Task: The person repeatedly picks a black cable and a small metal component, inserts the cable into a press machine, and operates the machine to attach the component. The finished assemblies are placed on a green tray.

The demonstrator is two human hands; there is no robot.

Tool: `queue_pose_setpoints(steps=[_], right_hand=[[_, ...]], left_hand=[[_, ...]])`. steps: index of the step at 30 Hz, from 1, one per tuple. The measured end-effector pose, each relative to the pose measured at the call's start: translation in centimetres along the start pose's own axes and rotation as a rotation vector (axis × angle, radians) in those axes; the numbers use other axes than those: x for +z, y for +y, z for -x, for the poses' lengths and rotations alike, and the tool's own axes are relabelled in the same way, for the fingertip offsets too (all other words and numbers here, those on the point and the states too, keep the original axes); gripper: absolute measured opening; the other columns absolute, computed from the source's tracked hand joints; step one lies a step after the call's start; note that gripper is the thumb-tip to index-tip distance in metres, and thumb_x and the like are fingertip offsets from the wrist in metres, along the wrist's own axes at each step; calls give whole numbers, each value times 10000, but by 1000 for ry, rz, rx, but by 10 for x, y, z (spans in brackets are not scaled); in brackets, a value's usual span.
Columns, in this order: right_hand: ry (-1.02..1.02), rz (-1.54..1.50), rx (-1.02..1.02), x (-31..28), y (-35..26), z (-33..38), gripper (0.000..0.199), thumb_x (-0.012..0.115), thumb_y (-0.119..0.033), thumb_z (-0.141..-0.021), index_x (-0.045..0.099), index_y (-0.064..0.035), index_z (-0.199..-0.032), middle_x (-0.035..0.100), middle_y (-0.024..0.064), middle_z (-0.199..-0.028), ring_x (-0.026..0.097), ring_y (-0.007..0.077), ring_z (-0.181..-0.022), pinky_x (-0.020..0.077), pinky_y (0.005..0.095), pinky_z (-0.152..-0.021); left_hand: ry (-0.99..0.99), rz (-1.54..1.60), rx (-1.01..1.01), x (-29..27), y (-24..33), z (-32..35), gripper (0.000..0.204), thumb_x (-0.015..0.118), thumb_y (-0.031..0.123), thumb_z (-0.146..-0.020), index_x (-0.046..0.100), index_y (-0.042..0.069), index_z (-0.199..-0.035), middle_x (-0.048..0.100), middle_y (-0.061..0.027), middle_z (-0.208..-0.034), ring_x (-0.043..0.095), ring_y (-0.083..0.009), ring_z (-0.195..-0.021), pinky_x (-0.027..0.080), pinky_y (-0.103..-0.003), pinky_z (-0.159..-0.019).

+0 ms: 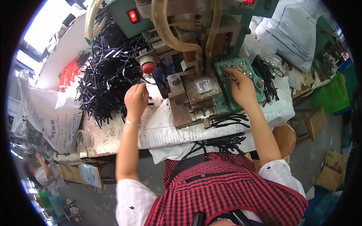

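My left hand [136,97] is closed, fingers curled, over the bench between a big heap of black strips [109,71] and the press machine [181,94]. What it holds, if anything, is hidden. A short black piece shows just beside it. My right hand [243,88] reaches over a green tray [247,61] of small shiny metal pieces [241,67]. Its fingers stretch into the pieces, with the thumb apart from them. Between my hands, the press has a metal block with a small bright plate [204,86] on top, below the upper tooling.
A red push button [148,67] sticks out left of the press. Thick hoses [162,30] hang in front. More black strips [226,141] lie at the bench edge and on my lap. White sacks [56,120] stand left and back right; a green crate [332,94] is far right.
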State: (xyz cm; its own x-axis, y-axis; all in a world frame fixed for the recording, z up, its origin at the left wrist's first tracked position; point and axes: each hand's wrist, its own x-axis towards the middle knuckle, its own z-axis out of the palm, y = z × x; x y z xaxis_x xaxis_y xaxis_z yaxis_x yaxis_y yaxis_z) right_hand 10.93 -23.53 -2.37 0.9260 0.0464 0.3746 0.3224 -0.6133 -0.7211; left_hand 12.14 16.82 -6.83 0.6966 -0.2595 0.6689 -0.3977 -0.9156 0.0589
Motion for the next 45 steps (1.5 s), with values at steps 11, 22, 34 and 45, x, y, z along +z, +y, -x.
queue_pose_setpoints(steps=[11, 22, 34, 45], right_hand=[[101, -24, 50, -15, 26, 44, 208, 598, -36, -957, 752, -32, -1098, 762, 135, -1059, 728, 268, -973, 546, 341, -879], [98, -103, 134, -39, 46, 39, 142, 704, -47, -876, 733, -18, -1012, 723, 75, -945, 688, 200, -861, 527, 324, -798], [111, 487, -50, -21, 44, 49, 96, 735, -106, -844, 708, -47, -915, 711, 117, -902, 687, 324, -880, 532, 419, -808], [275, 186, -139, -1, 6, 28, 167, 670, -43, -946, 754, -37, -1090, 740, 119, -1017, 700, 254, -940, 519, 335, -862]], left_hand=[[283, 529, 333, -77, 201, -47, 228, 838, 78, -778, 736, 27, -976, 748, -129, -1031, 644, -169, -631, 529, -283, -579], [246, 478, 382, -63, 205, -53, 259, 878, 60, -757, 732, 39, -971, 764, -115, -941, 666, -173, -630, 498, -277, -501], [190, 677, 61, -85, 220, 2, 363, 792, 8, -740, 756, 58, -1098, 754, -142, -1192, 721, -196, -791, 546, -288, -638], [303, 50, -376, -126, 70, -14, 86, 769, 15, -828, 758, 41, -909, 706, -89, -935, 679, -265, -806, 533, -346, -709]])
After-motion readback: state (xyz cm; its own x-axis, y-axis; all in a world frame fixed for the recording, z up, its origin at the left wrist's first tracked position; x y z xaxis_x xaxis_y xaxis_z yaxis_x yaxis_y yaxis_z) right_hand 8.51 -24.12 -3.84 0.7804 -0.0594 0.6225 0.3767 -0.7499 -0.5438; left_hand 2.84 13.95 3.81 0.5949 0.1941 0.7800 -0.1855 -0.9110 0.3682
